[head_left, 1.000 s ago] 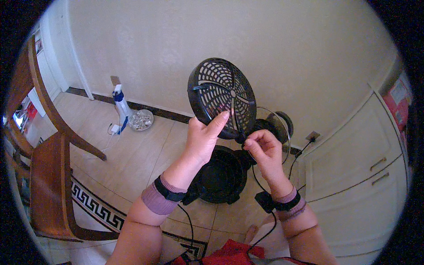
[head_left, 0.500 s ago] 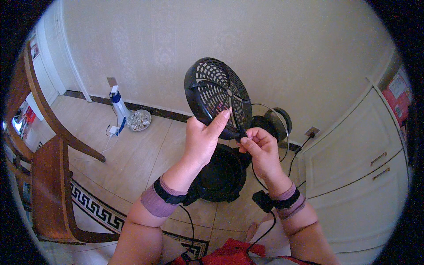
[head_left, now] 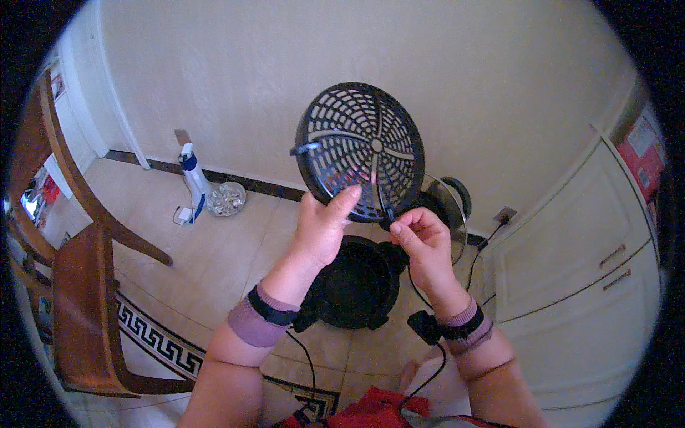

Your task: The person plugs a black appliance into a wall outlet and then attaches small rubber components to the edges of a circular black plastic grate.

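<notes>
Tiled floor (head_left: 264,239): black pot (head_left: 354,285) beneath the hands.
Slotted disc (head_left: 377,145): raised above pot, now turned more face-on, slots better exposed for handling.
Left hand (head_left: 320,230): clasps disc's lower-left edge.
Right hand (head_left: 427,241): pinches rim tab (head_left: 387,219).

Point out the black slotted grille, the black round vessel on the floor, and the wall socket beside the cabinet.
Black slotted grille (head_left: 377,145), head view: its central hub.
Black round vessel (head_left: 354,282), head view: its dark inside.
Wall socket (head_left: 506,212), head view: its faceplate.
</notes>
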Motion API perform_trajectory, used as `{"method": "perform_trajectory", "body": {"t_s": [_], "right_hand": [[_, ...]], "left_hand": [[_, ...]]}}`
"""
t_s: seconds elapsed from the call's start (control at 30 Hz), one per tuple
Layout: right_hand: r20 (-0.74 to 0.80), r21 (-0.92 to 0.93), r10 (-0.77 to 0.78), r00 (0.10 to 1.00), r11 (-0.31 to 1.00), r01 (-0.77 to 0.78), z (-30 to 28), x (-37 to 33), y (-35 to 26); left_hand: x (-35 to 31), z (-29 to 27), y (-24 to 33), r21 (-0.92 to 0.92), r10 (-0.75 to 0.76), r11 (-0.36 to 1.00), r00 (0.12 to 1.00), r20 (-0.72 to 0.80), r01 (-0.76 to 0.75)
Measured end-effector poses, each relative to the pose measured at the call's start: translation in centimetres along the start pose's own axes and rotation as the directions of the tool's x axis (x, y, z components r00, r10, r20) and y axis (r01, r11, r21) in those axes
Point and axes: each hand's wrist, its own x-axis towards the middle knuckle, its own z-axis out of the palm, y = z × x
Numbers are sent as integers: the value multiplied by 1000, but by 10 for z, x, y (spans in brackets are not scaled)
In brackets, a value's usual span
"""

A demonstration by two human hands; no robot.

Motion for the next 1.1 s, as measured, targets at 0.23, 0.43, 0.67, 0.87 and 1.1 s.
{"method": "perform_trajectory", "body": {"t_s": [0.23, 0.43, 0.67, 0.87, 1.1], "right_hand": [[-120, -219, -140, 983, 969, 111, -4, -3, -4], [-64, -302, -406, 912, 879, 370, 12, -11, -22], [-17, -474, -603, 797, 707, 525, 9, -8, -31], [63, -563, -644, 763, 608, 560, -10, -4, -35], [-161, -203, -392, 906, 911, 358, 1, -4, -38]], "left_hand": [[-7, 3, -7, 280, 145, 943, 979, 142, -180], [-6, -4, -33, 552, 188, 769, 940, 285, -321], [-9, 1, -38, 700, 193, 550, 885, 424, -456], [-11, 10, -26, 778, 204, 356, 856, 476, -517], [-10, 3, -24, 777, -12, 525, 909, 416, -348]]}}
